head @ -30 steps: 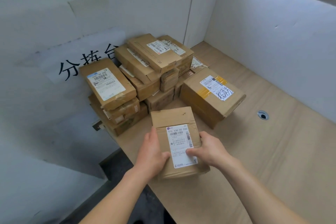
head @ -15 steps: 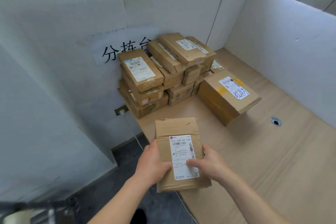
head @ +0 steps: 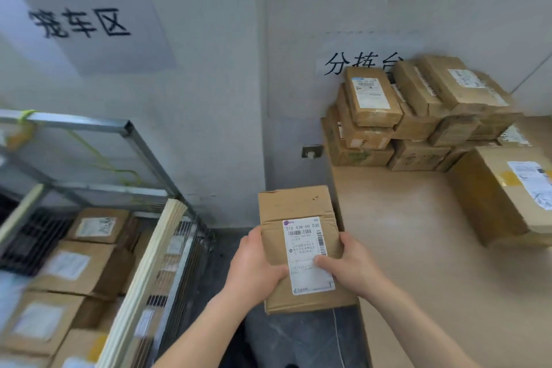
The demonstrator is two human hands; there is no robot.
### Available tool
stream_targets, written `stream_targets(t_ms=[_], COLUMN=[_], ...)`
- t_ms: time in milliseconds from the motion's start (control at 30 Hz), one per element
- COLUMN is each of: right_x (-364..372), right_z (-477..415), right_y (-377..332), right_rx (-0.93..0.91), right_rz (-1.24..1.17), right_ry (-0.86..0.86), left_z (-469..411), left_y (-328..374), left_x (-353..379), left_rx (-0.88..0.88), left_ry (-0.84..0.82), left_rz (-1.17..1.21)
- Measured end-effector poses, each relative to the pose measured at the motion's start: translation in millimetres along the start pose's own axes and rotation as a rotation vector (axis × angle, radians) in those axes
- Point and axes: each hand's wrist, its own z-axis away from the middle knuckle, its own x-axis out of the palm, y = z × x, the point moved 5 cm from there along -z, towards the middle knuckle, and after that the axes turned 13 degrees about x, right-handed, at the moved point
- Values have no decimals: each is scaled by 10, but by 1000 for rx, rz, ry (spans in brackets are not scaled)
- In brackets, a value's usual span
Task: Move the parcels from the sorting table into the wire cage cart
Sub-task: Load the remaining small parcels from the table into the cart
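Both the left hand point(head: 257, 266) and right hand point(head: 349, 266) have fingers point(head: 325, 261) curled round the parcel point(head: 298, 206), mid-air between desk point(head: 403, 248) and wire cage cart point(head: 155, 164), so it could easily clip that top rail point(head: 74, 121) and drop.

The wire cage cart point(head: 127, 126) stands at eight o'clock, parcels point(head: 95, 225) inside; sorting table point(head: 418, 248) at four bears a stack point(head: 373, 95) at two; held parcel point(head: 295, 206) between.

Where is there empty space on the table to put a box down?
The table is bare in front of the stacked parcels and left of the big box, beside the held parcel. Its back corner is crowded. The wire cage cart looks packed with boxes too.
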Motion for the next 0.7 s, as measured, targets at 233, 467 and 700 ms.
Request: stream_targets(t_ms=[233,467,700], right_x=[741,1669,2704], right_z=[256,570,915], right_y=[-699,-1391,-2032], right_rx=[-182,-279,-376], right_rz=[281,418,537], right_ry=[-121,-242,-302], left_z=[631,1180,1715], left_y=[-522,-1090,-1829], left_x=[-698,-1442,-2141], left_rx=[-115,-209,-303], left_ry=[228,424,551], left_rz=[35,137,182])
